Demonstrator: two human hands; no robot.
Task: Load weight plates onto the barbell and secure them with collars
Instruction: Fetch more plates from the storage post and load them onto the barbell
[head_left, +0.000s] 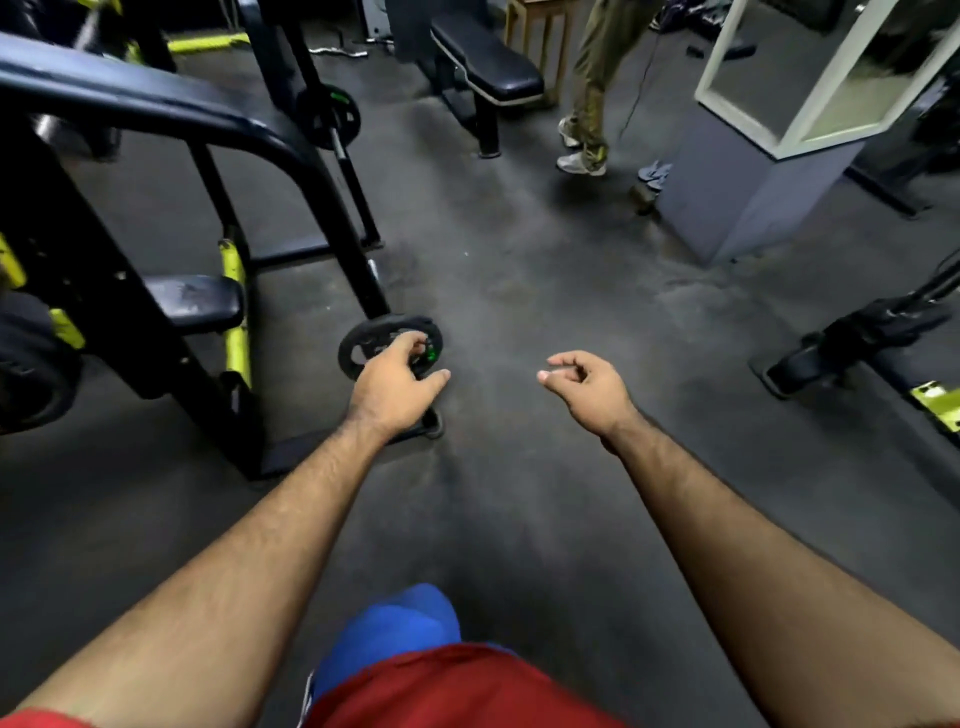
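Leftmost, a black and yellow steel machine frame (156, 218) with a worn dark seat pad (195, 304) fills the side of the view. Just right of its foot, a small round black weight plate with green markings (374, 338) sits low by the dark rubber floor (519, 291), apparently at the end of a thin bar; whether it rests on the floor or hangs clear cannot be told. The left hand (392, 387) reaches over the plate, fingers curled loosely across its near rim, thumb out to the side. Its grip looks half spread and not yet pressed onto the metal, though contact is hard to judge from above.

Further right, the right hand (584, 382) hovers over bare floor, well apart from the plate, fingers bent inward with thumb and forefinger nearly meeting, pinching nothing.

Judging by its size, the plate should be fairly light yet dense, rigid and cold, with a smooth painted face that may slip in a sweaty palm. The cut-out openings near the rim seem the best place to hook the fingers, the thumb braced on the outer edge.

Beyond, a black padded bench (488, 62) stands near another person's legs in olive trousers (592, 93), and a white-framed mirror (810, 73) leans at far right.
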